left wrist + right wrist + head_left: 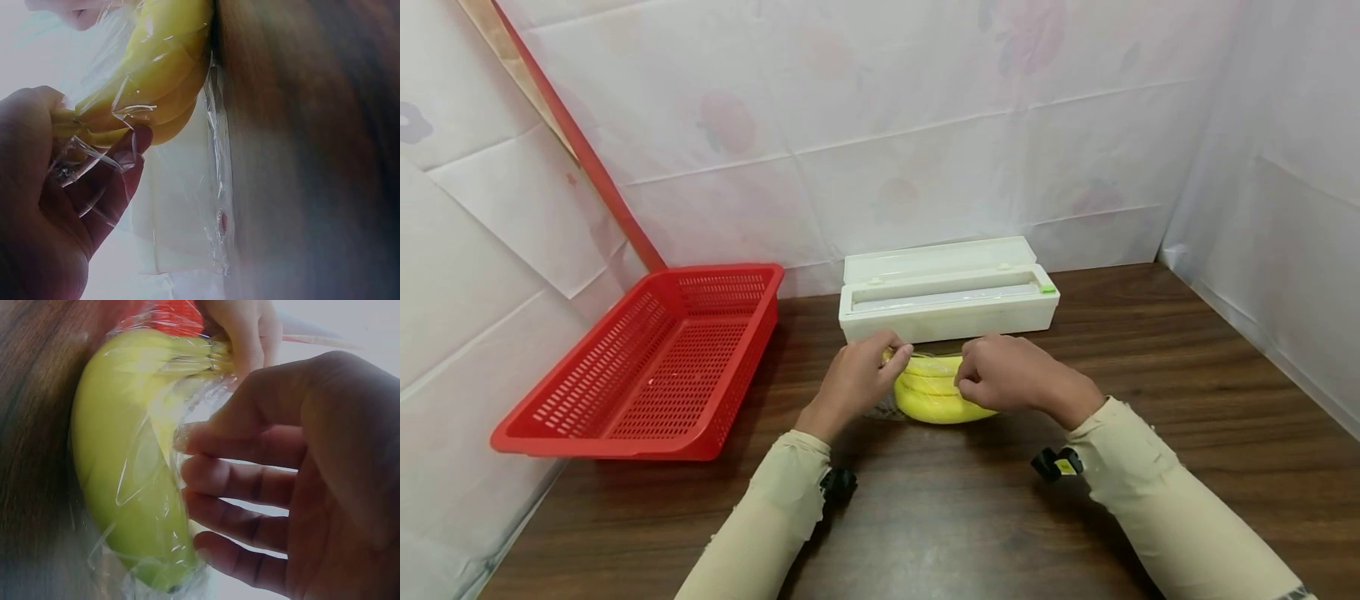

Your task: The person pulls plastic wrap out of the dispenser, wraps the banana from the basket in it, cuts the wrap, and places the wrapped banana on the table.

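Observation:
A bunch of yellow bananas (936, 406) lies on the brown wooden table (917, 533), with clear plastic wrap (219, 137) around it. At the stem end, my left hand (853, 379) holds the bunch, thumb and fingers around the stems and the gathered wrap. Over the other end, my right hand (1011, 375) has its fingers bent. Its thumb and forefinger pinch the wrap (194, 409) beside the bananas in the right wrist view. Loose wrap hangs below the fruit in the left wrist view.
Behind the bananas stands a long white wrap dispenser box (955, 318) with its lid raised. A red plastic basket (602, 448) sits at the left. White patterned sheeting (910, 125) covers the walls around the table.

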A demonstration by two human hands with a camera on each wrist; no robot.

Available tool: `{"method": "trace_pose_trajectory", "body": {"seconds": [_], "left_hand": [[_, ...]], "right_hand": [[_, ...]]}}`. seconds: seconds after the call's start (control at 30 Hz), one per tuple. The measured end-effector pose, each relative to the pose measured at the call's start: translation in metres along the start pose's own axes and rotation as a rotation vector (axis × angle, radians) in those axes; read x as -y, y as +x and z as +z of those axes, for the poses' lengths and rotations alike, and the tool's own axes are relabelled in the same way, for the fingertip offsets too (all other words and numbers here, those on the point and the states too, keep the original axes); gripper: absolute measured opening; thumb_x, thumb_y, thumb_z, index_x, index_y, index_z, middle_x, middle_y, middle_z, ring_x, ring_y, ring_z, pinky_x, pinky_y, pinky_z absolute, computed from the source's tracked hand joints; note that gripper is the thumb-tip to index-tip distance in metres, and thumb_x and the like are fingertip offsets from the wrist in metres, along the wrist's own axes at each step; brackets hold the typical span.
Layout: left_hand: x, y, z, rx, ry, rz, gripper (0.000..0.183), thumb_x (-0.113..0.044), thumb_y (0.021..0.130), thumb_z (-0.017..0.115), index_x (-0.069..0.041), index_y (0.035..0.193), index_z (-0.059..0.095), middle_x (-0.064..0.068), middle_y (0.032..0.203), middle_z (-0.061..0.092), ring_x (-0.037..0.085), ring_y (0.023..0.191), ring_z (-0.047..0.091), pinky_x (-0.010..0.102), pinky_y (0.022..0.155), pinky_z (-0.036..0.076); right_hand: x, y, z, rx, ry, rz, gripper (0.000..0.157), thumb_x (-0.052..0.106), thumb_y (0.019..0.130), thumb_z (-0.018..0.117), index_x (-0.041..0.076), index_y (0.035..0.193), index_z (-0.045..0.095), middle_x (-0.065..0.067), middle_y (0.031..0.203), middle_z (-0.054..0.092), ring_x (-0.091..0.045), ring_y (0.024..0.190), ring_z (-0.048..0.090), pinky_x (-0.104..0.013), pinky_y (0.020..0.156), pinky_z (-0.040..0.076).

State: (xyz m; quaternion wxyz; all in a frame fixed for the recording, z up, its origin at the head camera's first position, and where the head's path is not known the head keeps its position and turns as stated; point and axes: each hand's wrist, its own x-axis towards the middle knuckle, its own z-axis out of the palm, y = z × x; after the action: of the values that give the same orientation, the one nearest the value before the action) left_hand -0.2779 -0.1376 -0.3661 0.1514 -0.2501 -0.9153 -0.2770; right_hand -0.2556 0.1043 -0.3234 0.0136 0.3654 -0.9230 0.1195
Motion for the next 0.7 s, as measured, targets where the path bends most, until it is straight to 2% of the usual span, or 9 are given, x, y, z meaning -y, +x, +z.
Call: {"method": "trace_pose_trajectory", "body": {"seconds": [0.17,0.27,0.4,0.53,0.63,0.7], "left_hand": [[0.003,0.000,0.000,0.023,-0.046,0.002,0.022,-0.042,0.102,0.058,-0.023,0.108,0.066,-0.010,0.085,0.064,0.012,0.073,0.056,0.034,0.070,0.049],[0.008,0.000,-0.001,0.044,-0.129,0.018,0.024,-0.042,0.100,0.061,-0.023,0.113,0.066,-0.011,0.102,0.067,0.010,0.086,0.058,0.034,0.079,0.050],[0.016,0.000,-0.001,0.076,-0.278,0.048,0.029,-0.038,0.097,0.067,-0.019,0.118,0.066,-0.010,0.107,0.066,0.012,0.089,0.058,0.034,0.079,0.051],[0.021,-0.001,-0.003,0.101,-0.415,0.072,0.032,-0.034,0.092,0.074,-0.020,0.120,0.066,-0.007,0.106,0.066,0.014,0.088,0.061,0.036,0.077,0.054],[0.023,-0.001,-0.004,0.109,-0.460,0.090,0.032,-0.031,0.091,0.076,-0.022,0.121,0.067,-0.005,0.107,0.066,0.016,0.089,0.063,0.039,0.077,0.055],[0.023,-0.001,-0.004,0.112,-0.469,0.106,0.031,-0.029,0.092,0.075,-0.023,0.122,0.068,-0.004,0.108,0.067,0.016,0.090,0.063,0.040,0.078,0.055]], "right_hand": [[-0.002,0.001,0.003,0.068,-0.001,0.010,0.019,0.008,0.088,0.063,0.019,0.087,0.079,0.010,0.074,0.055,-0.009,0.064,0.045,-0.028,0.058,0.042],[-0.002,0.001,0.004,0.068,0.005,0.034,0.020,0.007,0.088,0.064,0.017,0.093,0.081,0.009,0.080,0.062,-0.009,0.067,0.049,-0.029,0.061,0.045],[-0.001,0.000,0.005,0.060,-0.008,0.068,0.020,0.008,0.088,0.065,0.017,0.097,0.080,0.007,0.092,0.070,-0.009,0.073,0.055,-0.032,0.065,0.051],[-0.001,-0.001,0.004,0.070,-0.014,0.112,0.017,0.010,0.088,0.066,0.019,0.095,0.079,0.008,0.090,0.069,-0.009,0.072,0.057,-0.033,0.066,0.051],[-0.001,-0.001,0.003,0.073,-0.005,0.141,0.013,0.013,0.089,0.066,0.021,0.083,0.073,0.009,0.077,0.063,-0.010,0.066,0.054,-0.032,0.060,0.048],[-0.002,-0.001,0.003,0.066,-0.002,0.149,0.016,0.014,0.090,0.065,0.022,0.076,0.067,0.008,0.069,0.057,-0.011,0.061,0.051,-0.031,0.056,0.044]]}}
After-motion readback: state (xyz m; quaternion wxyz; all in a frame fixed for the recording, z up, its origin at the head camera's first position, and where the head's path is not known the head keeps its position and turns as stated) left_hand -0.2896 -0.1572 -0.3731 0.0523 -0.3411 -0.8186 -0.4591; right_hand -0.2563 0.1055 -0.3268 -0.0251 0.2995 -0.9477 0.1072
